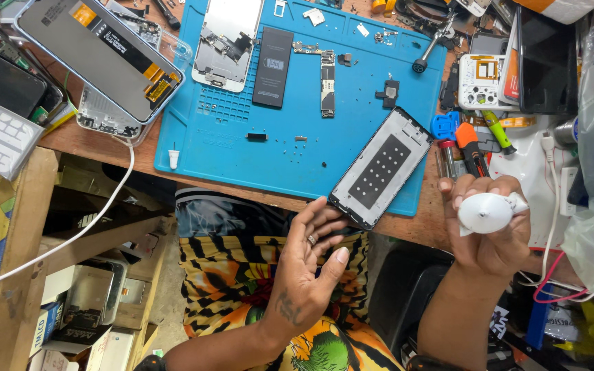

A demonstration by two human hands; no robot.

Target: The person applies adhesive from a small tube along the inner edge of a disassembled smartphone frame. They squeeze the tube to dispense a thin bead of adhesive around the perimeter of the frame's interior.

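Teardown looks mostly done: battery (272, 66) and logic board (327, 82) lie out on the blue mat (297, 165). Right hand (487, 230) grips a white bottle (486, 211) beside the mat; left hand (311, 264) open, near the screen frame (381, 167) on the mat's edge.

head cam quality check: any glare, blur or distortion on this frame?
Head view: even, soft light with faint shadows; mild glare on the phone frame lying on the blue mat; wide-angle bend at the edges; the left hand and the right hand, gripping a white bottle, look sharp, no motion blur.
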